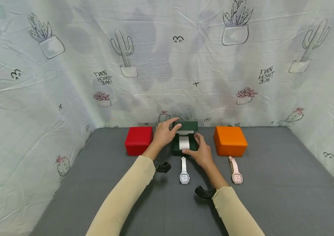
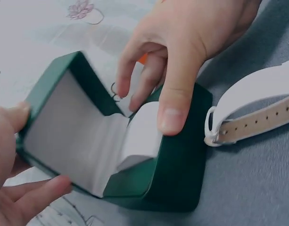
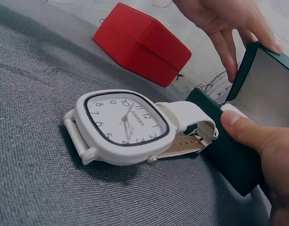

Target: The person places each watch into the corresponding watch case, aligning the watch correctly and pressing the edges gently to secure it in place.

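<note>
A dark green watch box (image 1: pixel 175 149) stands open at the middle of the grey table, its lid (image 1: pixel 187 126) raised toward the back. My left hand (image 1: pixel 167 131) grips the lid's edge between thumb and fingers (image 2: pixel 38 195). My right hand (image 1: pixel 197 149) holds the box base, its thumb (image 2: pixel 175 110) pressing on the white cushion (image 2: pixel 142 136) inside and its fingers curled over the far side. A white watch (image 1: pixel 184 172) lies flat just in front of the box, its face (image 3: pixel 123 123) up and its strap end touching the base.
A shut red box (image 1: pixel 139 140) stands left of the green one and a shut orange box (image 1: pixel 230 141) right of it. A pink watch (image 1: pixel 235 171) lies before the orange box. A cactus-print cloth (image 1: pixel 167 65) walls in the back and sides.
</note>
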`<state>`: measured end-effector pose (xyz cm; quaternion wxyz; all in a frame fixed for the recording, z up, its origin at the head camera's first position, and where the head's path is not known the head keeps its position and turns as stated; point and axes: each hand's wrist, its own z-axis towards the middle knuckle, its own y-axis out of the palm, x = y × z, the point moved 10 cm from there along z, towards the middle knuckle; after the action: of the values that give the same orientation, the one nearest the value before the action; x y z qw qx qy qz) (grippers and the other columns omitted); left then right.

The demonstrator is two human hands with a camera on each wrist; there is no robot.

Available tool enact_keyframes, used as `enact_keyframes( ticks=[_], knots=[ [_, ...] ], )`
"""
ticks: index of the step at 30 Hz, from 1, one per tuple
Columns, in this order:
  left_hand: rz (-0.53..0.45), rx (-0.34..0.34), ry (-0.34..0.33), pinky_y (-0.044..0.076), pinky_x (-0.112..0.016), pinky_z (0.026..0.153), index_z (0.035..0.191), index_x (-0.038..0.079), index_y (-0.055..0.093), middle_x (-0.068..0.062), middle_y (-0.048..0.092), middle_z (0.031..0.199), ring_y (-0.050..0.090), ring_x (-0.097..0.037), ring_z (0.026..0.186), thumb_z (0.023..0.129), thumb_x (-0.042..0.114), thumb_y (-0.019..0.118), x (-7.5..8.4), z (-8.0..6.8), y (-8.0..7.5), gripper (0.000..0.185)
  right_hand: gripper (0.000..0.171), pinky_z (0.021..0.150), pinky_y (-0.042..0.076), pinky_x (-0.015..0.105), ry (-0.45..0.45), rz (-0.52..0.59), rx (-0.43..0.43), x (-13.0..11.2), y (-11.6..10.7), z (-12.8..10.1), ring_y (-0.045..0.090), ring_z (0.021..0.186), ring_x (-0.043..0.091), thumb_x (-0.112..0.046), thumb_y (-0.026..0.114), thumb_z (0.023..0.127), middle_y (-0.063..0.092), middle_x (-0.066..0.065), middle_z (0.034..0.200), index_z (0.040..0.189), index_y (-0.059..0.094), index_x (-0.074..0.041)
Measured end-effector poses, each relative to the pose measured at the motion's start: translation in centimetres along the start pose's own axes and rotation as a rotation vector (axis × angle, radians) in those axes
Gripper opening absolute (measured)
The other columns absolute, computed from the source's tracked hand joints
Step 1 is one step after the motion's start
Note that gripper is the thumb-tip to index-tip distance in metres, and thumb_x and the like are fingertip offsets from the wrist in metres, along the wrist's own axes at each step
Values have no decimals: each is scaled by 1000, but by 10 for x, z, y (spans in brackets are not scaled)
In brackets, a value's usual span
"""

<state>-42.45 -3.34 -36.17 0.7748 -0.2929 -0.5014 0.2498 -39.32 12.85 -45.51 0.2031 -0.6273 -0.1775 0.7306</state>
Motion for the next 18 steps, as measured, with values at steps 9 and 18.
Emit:
enact_keyframes(
  ticks=[9, 18],
  knots=[
    [18, 190, 70, 47, -36, 69, 124, 20, 47, -2, 55, 126, 60, -21, 91, 99, 39, 53, 2, -4, -6, 32, 98, 114, 33, 50, -22, 12, 22, -1, -1, 2, 39, 140, 29, -37, 83, 74, 39, 7, 154, 150, 27, -11],
    [1, 138, 113, 56, -34, 77, 130, 21, 49, -1, 49, 137, 64, -20, 92, 98, 39, 55, 1, -7, -1, 38, 97, 113, 34, 50, -9, 6, 17, 3, 0, 3, 40, 140, 29, -36, 83, 74, 39, 7, 154, 150, 27, -11]
  ],
)
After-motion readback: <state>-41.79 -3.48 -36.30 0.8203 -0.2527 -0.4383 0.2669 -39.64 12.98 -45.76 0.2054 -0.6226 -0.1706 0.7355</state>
